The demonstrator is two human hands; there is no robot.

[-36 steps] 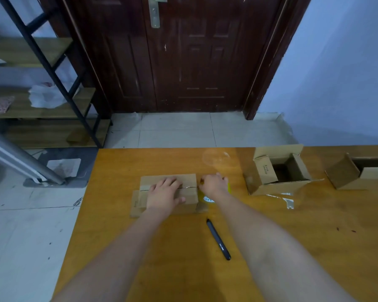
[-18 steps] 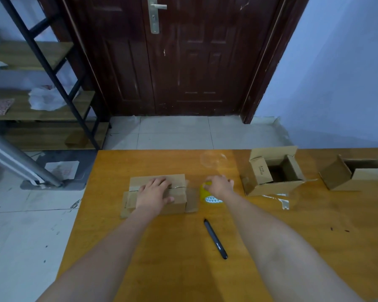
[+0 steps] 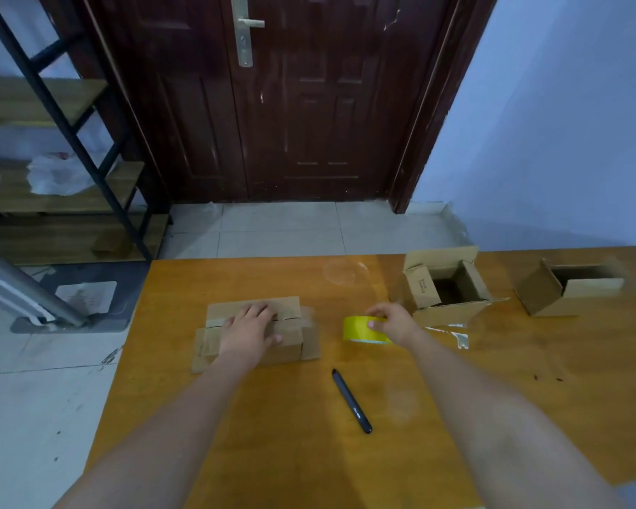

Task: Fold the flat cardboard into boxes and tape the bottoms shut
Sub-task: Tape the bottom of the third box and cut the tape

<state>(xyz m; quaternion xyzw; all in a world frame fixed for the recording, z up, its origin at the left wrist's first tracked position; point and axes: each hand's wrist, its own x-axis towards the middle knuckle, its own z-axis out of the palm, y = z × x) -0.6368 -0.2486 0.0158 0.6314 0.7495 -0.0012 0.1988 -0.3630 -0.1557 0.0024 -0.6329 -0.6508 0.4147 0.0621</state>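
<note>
Pressing L hand (image 3: 249, 334) on brown box (image 3: 291, 345) (seam taped, flaps splayed).

A black pen (image 3: 351, 401) lies on the orange tabletop (image 3: 492, 398), nearer than both hands. Beyond them, a dark door (image 3: 291, 104); far left, a shelf (image 3: 52, 200).

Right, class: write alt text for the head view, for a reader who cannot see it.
A person's left hand presses flat on a cardboard box on an orange table while the right hand grips a yellow tape roll. A black pen lies nearer; two open boxes stand right.
</note>
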